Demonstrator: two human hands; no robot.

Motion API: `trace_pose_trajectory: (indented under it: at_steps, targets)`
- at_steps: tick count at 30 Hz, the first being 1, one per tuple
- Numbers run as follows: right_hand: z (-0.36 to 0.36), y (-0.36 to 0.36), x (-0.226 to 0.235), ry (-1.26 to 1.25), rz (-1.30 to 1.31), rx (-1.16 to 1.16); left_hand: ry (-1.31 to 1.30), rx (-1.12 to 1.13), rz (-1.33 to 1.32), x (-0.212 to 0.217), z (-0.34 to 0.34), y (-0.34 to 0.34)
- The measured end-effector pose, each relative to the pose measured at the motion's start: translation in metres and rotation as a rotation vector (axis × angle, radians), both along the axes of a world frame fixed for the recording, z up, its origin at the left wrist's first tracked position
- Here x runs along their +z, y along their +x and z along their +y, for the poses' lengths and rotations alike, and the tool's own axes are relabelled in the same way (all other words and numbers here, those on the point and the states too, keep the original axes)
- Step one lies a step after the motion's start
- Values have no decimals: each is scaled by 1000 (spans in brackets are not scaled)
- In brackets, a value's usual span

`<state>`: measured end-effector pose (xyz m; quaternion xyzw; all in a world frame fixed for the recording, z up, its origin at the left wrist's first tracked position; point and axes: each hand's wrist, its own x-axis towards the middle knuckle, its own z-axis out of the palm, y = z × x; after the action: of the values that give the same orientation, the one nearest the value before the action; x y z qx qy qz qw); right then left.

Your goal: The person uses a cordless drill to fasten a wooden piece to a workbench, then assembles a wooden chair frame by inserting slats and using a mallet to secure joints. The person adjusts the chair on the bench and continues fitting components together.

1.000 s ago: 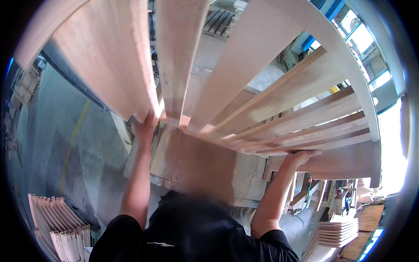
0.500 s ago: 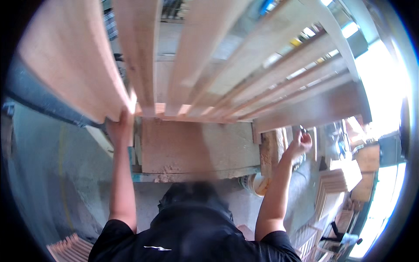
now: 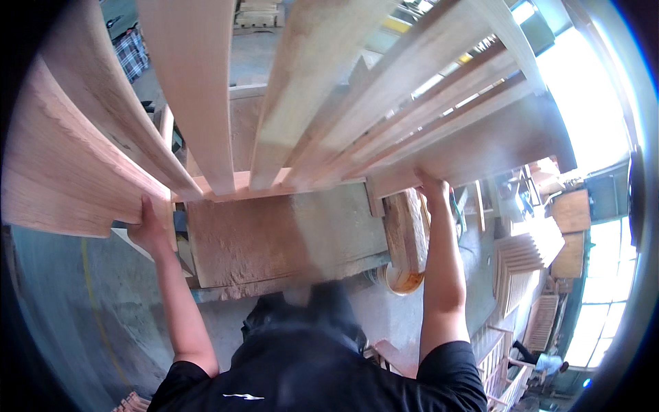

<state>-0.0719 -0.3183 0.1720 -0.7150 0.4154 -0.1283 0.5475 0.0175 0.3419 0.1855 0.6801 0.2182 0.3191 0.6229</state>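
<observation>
**Ana:** Head view, looking down past a big slatted wooden frame (image 3: 329,103) of pale, unfinished timber that fills the upper half. Where are the hands?

**Ben:** Both arms reach up from the lower edge, in short black sleeves. The left hand (image 3: 152,226) is at the frame's left lower corner, fingers curled around the edge of the broad curved side board (image 3: 65,172). It is gripping that board.

**Ana:** And the right one?

**Ben:** The right hand (image 3: 431,189) is pressed up against the underside of the frame's right side piece (image 3: 480,147), just beside where the cross rail (image 3: 226,185) ends. Its fingers go behind the wood, so I cannot tell whether they close on it or only push flat against it.

**Ana:** How does the frame sit?

**Ben:** Held up between the two hands. The slats fan away from the cross rail toward the top of the picture, the middle slat (image 3: 199,82) running nearly straight up.

**Ana:** What lies below it?

**Ben:** A worn wooden workbench top (image 3: 274,233), seen under the rail between the two arms. At its right end stands a thick wooden post (image 3: 405,230), with a pale bucket (image 3: 399,278) near its foot. Farther right is a stack of slatted panels (image 3: 525,264), on a grey concrete floor (image 3: 62,302).
</observation>
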Motion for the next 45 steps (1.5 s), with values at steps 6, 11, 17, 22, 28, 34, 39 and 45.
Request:
trace_pose_trajectory:
  at_steps: [6, 11, 17, 22, 28, 34, 39, 45]
  targets:
    - [16, -3, 12, -50, -124, 54, 66, 39, 38, -13, 1, -2]
    - [19, 2, 22, 43, -115, 79, 96, 25, 119, -27, 5, -2]
    - [12, 6, 1, -1, -105, 89, 90, -26, 42, -50, 13, 8]
    - [20, 18, 3, -81, -59, 96, 162, -65, 101, -56, 25, 8]
    - [21, 27, 0, -64, -168, 48, 270, -235, 117, -38, 28, 6]
    - [-25, 35, -31, -442, -72, 255, 483, -273, 130, -73, 43, 8]
    - [8, 38, -13, -577, 36, 341, 633, -396, 356, -62, 72, 0]
    - [22, 31, -1, -678, 57, 410, 634, -509, 489, -85, 97, -16]
